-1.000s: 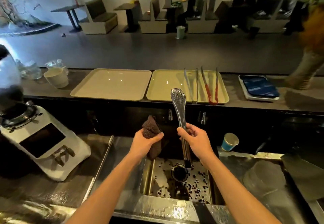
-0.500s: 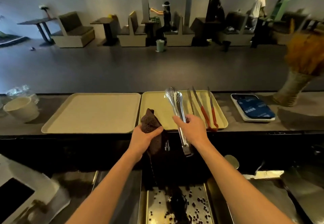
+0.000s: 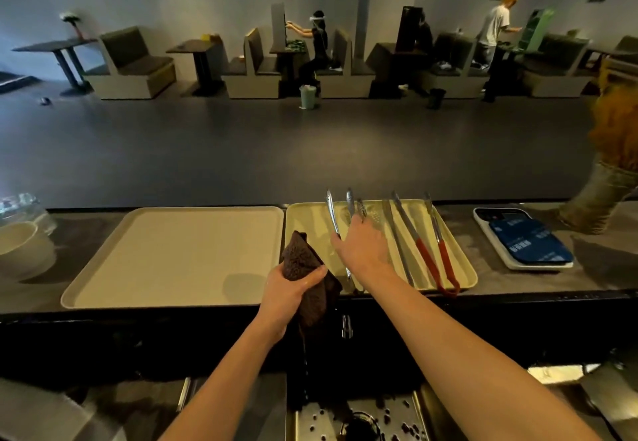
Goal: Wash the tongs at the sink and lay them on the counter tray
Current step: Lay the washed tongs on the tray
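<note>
My right hand (image 3: pixel 360 250) is the grip that matters: it is curled round the steel tongs (image 3: pixel 333 219) near their middle, holding them just above the near-left part of the yellow tray (image 3: pixel 303 223) on the desk. From that grip the tongs run straight away from me, scalloped tips pointing to the tray's far rim and hinge end back toward me near the tray's front edge; so their long axis already lies along the tray, parallel to the two pairs lying to the grip's right, a plain steel pair (image 3: pixel 397 240) just beside and the red-handled tongs (image 3: pixel 431 254) beyond it. I judge the move left is a short lowering and a letting go, with room on the grip's left. The tongs look bright, slim, slightly sprung apart at the tips. My left hand (image 3: pixel 293 288), nearer me and left of the grip, clutches a brown cloth (image 3: pixel 300 257) that hangs over the sink (image 3: pixel 419 406).
</note>
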Demonstrator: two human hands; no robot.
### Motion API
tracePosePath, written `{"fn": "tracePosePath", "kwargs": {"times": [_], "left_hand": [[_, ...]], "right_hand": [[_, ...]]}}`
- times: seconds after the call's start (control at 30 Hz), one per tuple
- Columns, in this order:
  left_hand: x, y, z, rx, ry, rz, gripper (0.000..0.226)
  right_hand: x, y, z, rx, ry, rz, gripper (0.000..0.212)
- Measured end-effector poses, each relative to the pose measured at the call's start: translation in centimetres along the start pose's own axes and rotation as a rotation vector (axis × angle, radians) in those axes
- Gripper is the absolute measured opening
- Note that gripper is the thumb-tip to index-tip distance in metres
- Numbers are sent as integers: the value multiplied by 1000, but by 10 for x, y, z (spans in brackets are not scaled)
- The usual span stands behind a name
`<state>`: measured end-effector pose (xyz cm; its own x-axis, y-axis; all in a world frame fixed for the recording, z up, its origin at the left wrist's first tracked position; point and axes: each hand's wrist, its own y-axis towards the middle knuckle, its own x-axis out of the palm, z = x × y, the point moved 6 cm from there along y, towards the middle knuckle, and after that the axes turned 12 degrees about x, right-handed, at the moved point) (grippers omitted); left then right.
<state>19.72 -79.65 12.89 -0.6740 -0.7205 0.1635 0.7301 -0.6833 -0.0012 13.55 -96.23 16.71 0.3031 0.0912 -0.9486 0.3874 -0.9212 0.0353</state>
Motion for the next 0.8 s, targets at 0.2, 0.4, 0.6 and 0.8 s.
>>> {"fn": "tracePosePath", "kwargs": {"times": [0.2, 0.4, 0.6, 0.8], "left_hand": [[-8, -4, -6, -18, 8, 27, 27], [-11, -13, -6, -26, 7, 58, 30], [-12, -40, -1, -25, 2, 139, 25], [-21, -95, -2, -20, 66, 256, 19]], "right_hand": [[14, -3, -1, 42, -41, -6, 64], [10, -5, 1, 17, -15, -25, 68], [-19, -45, 17, -154, 197, 18, 52], [-17, -105, 41, -268, 439, -88, 32]]}}
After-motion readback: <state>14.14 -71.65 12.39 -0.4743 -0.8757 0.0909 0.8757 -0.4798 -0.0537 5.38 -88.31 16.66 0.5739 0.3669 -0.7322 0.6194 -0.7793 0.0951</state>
